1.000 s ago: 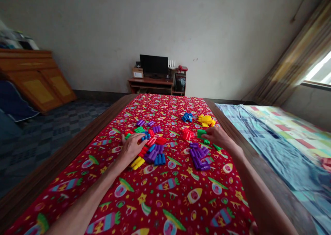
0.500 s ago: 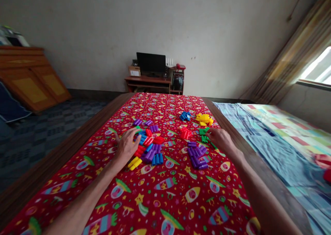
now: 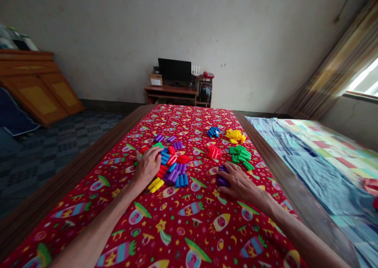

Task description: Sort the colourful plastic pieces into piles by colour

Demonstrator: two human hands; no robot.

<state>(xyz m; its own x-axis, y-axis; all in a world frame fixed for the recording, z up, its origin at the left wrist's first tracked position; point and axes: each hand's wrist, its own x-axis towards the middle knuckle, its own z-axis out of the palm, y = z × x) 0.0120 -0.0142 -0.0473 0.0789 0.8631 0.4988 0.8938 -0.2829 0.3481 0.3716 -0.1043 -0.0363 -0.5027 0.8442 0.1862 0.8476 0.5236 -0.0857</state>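
Purple plastic blocks (image 3: 222,180) lie beneath the right hand's grip (image 3: 238,182), its fingers curved over them; whether it pinches any, I cannot tell. Just beyond that grip sit green blocks (image 3: 242,154), with yellow blocks (image 3: 235,135) farther out. Red blocks (image 3: 213,152) lie beyond it, leftward. The left hand's grip (image 3: 147,165) bends over a mixed-colour block pile (image 3: 172,160), its hold hidden.

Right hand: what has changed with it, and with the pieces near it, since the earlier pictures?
The right hand let go of the green plastic pieces and moved toward the person, onto the purple pile, covering part of it. The green plastic pieces now lie together uncovered. The left hand stayed at the mixed-colour pile; the blue pile, yellow pile and red pile stayed.
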